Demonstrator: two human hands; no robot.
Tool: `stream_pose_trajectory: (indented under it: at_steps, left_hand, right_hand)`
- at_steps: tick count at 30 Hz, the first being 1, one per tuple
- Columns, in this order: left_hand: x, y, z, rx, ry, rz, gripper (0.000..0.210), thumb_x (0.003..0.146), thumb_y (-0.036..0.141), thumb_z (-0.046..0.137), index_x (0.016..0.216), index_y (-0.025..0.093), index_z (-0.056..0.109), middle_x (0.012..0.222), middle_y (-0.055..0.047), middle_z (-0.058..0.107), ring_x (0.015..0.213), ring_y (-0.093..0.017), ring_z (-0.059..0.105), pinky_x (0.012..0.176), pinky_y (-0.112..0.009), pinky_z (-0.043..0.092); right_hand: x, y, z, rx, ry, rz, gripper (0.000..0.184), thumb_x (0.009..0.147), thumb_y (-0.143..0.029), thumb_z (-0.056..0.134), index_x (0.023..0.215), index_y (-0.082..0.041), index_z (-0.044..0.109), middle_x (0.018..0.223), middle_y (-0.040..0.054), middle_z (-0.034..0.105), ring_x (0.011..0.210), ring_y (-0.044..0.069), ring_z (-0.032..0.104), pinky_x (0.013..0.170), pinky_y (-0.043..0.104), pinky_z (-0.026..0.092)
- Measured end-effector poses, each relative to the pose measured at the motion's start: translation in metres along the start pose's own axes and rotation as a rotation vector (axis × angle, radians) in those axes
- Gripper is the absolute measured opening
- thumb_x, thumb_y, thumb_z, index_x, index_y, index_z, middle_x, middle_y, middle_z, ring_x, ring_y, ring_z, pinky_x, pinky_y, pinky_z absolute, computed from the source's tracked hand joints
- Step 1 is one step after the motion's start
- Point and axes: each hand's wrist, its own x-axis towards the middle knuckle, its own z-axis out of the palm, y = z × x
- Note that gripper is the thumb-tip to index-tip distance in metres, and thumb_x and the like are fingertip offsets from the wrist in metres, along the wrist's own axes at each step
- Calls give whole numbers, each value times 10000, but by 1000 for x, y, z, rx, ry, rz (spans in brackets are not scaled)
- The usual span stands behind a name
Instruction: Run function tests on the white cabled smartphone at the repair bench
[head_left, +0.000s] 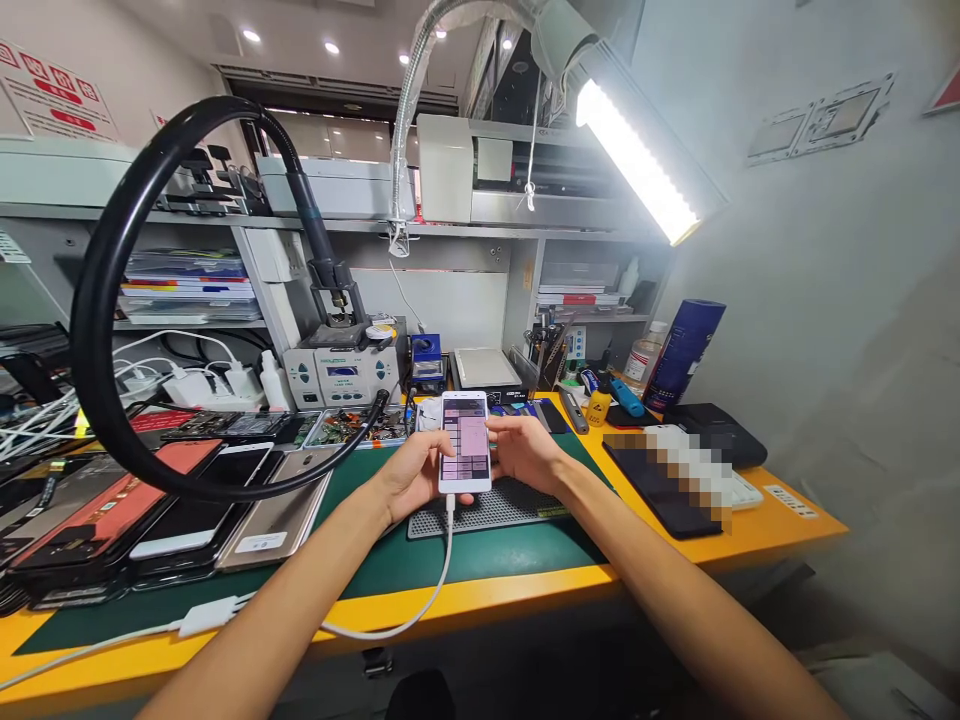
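A white smartphone (466, 442) is held upright over the front of the bench, its screen lit with a pinkish layout of tiles. My left hand (418, 468) grips its left edge, with the thumb lying over the screen. At the right edge, my right hand (526, 452) has its fingers curled against the phone, some of them hidden behind it. A white charging cable (446, 560) is plugged into the phone's bottom and loops down to the left. Beneath the hands lies a grey perforated mat (502, 512) on a green work mat (517, 558).
Several phones (240, 500) lie at left, under a black hose (94, 300) that arcs from a hot-air station (345, 375). A parts tray (349, 428) sits behind. More phones (660, 480), a yellow bottle (598, 407) and a blue can (684, 355) stand right. A lamp (637, 150) hangs overhead.
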Motion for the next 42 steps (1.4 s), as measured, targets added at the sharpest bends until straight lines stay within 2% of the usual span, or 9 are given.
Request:
stream_pose_trajectory:
  at_steps: [5,12,20,24,26,28,33,38,42]
  left_hand:
    - [0,-2,-1,8,-9,15,684,694,73,572,1378,94,558,981,-166,764,782,-298,733,546,-402,625]
    - [3,1,-5,-54,-51,-2,690,727,162,529,1415,105,537,970,-179,759,785,-310,741,589,-441,630]
    - [5,-2,-7,-43,-62,-9,643,833,173,526,1472,116,497,1040,-195,758,825,-320,750,580,-438,633]
    - [5,1,-7,-102,-154,-25,571,967,366,462,1481,120,499,1110,-233,740,874,-349,754,586,-459,634]
    - [4,3,-7,-134,-191,-43,614,1012,492,382,1482,116,503,1145,-255,727,906,-374,751,593,-489,632]
    - [4,4,-8,-146,-193,-54,655,1031,541,313,1485,110,505,1168,-271,718,929,-391,748,594,-504,630]
    - [5,3,-9,-149,-196,-54,637,1047,508,292,1512,115,481,1181,-277,715,923,-390,755,587,-493,630]
    - [5,3,-8,-119,-163,-57,641,1047,500,279,1523,114,467,1158,-282,720,844,-390,761,529,-501,616]
    - [4,4,-7,-111,-144,-57,622,1047,485,292,1501,110,492,1140,-275,729,849,-374,765,546,-470,623]
  right_hand:
    - [1,0,0,1,-5,11,318,917,-349,478,1101,-153,648,927,102,734,736,218,651,623,321,521]
    - [0,-1,2,-8,-18,-9,329,888,-328,505,1127,-155,650,911,101,746,757,231,665,631,341,551]
    - [0,-1,3,-29,-3,-36,373,850,-248,522,1197,-178,640,948,91,759,720,211,667,605,325,564]
    - [2,-1,2,19,3,-5,349,949,-311,439,1186,-155,643,948,112,750,712,210,681,586,322,576]
    - [4,-1,1,43,6,8,377,994,-358,389,1184,-153,642,934,111,743,708,211,692,592,336,589]
    - [5,-1,-1,53,3,7,395,1017,-397,371,1187,-163,639,921,98,737,690,206,697,587,342,597]
    - [4,-1,-3,94,8,47,399,1037,-435,379,1135,-159,649,861,73,724,648,190,695,600,348,608]
    - [3,-2,-3,131,-7,60,365,1034,-396,394,1128,-152,649,872,82,734,697,209,720,654,376,618]
    - [3,-2,-4,137,-11,59,352,1026,-370,405,1156,-153,648,882,89,741,714,222,725,645,376,613]
